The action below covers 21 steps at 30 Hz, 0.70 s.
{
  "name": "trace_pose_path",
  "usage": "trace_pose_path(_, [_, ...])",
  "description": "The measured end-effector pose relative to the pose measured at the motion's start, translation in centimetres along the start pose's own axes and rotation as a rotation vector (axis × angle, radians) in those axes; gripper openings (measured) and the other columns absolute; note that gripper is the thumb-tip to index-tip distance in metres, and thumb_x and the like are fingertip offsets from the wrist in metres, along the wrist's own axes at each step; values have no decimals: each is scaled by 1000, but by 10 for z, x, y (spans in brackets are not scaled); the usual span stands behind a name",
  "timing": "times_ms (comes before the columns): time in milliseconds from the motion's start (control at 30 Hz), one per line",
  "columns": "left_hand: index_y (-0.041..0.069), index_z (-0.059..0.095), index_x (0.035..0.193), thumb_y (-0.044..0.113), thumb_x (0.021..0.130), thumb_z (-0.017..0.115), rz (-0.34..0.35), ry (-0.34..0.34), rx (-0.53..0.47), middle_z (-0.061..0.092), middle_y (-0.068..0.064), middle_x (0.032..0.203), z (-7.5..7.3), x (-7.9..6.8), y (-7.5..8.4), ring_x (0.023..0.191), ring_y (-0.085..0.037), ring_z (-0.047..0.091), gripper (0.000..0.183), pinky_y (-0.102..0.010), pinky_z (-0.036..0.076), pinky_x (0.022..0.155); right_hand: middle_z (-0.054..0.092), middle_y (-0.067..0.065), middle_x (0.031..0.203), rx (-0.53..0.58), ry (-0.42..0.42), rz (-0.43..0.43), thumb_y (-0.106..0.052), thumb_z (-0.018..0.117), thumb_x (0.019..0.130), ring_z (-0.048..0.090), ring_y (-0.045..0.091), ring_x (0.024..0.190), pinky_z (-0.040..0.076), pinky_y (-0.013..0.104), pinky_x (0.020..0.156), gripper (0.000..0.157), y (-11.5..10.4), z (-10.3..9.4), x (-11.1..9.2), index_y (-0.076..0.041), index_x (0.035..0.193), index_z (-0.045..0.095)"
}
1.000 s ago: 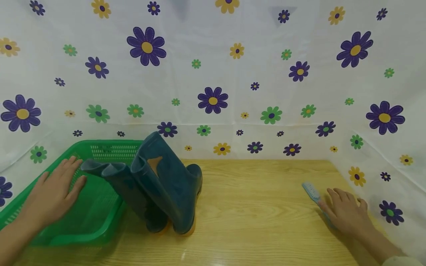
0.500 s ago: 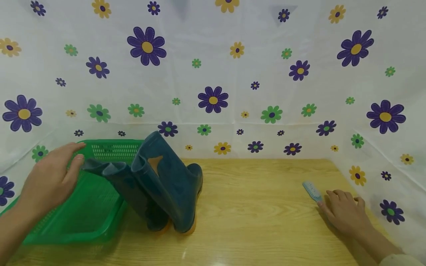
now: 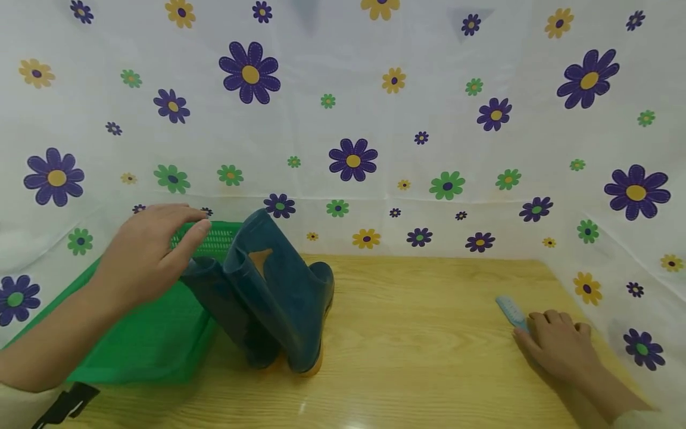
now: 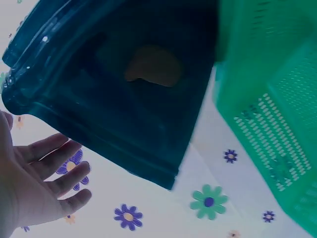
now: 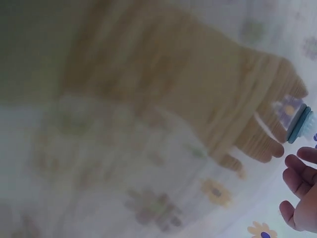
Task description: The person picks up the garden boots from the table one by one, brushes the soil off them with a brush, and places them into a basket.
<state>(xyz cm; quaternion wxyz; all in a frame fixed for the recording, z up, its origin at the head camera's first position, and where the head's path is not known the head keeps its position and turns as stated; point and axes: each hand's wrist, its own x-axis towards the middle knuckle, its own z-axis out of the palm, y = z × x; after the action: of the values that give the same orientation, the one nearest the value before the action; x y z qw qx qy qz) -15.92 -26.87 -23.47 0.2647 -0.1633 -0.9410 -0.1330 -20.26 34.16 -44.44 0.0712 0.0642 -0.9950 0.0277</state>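
Note:
My left hand hovers at the tops of the boots, fingers stretched out and holding nothing. In the left wrist view its fingers spread just beside the open top of a dark blue rubber boot. The pair stands leaning on the table: the nearer boot has a tan patch, and its mate is partly hidden by my hand. At the right, my right hand rests with fingers loosely bent beside a light blue scrubbing brush, thumb over its handle. Much of the handle is hidden.
A green plastic basket with perforated walls stands at the left, close against the boots. The wooden table ends at a white curtain printed with flowers, which also closes off both sides.
My left hand has moved right from over the basket to the tops of the boots. The view has shifted slightly; my right hand and the brush stay in place.

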Motion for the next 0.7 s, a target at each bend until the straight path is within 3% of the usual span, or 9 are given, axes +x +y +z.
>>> trace_pose_path(200, [5,64,117,49,96,40,-113,-256,-3,62,-20,118,-9,28,13,112,-40,53,54,-61,39,92,58,21,100,-9,0,11,-55,44,92,51,37,91,31,53,68,60,-3,-1,3,2,106,59])
trace_pose_path(433, [4,65,112,57,93,39,-84,-390,154,69,-17,102,-6,54,20,92,-33,62,62,-50,49,76,59,15,91,-23,14,-17,-39,53,91,53,33,83,32,50,66,37,-3,2,4,-2,93,59])
trace_pose_path(567, [7,71,92,53,92,46,-66,-461,224,67,-6,75,-2,61,24,67,-21,60,52,-37,47,56,59,11,88,-12,39,-46,-32,53,92,53,30,81,32,47,64,27,-4,5,6,-6,88,58])
trace_pose_path(700, [11,62,63,50,90,51,-106,-559,256,50,0,54,2,66,25,52,-17,48,49,-30,36,47,58,8,85,15,28,-65,-28,53,94,53,28,80,33,47,64,22,-5,6,9,-8,86,57])
